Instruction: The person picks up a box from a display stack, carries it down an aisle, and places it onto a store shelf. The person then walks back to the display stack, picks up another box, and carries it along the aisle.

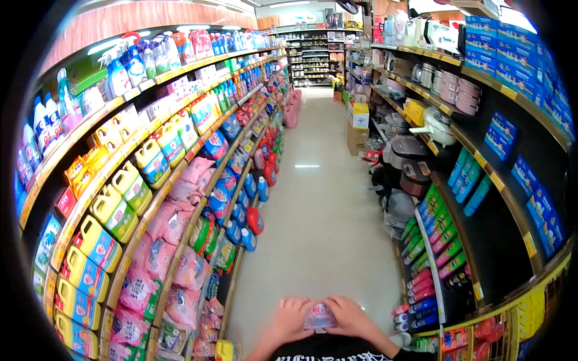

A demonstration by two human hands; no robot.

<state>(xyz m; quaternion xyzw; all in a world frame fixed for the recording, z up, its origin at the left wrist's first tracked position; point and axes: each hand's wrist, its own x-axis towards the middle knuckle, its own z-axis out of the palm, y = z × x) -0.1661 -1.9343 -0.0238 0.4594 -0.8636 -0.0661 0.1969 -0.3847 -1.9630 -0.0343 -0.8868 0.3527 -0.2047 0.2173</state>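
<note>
Close to my body, at the bottom of the head view, a small pink-and-lilac package (320, 316) is held upright between my two hands. Its kind I cannot make out. My left hand (291, 319) is closed around its left side, fingers curled over the top edge. From the right, my right hand (349, 315) grips the other side the same way. The dark shirt with white lettering (328, 352) lies just below the hands.
A pale tiled aisle (307, 198) runs ahead. Left shelves carry yellow detergent jugs (96, 243), pink bags (147, 289) and blue bottles (248, 239). On the right stand blue boxes (500, 135), spray cans (460, 168) and pots (466, 96); cartons (357, 141) stand on the floor.
</note>
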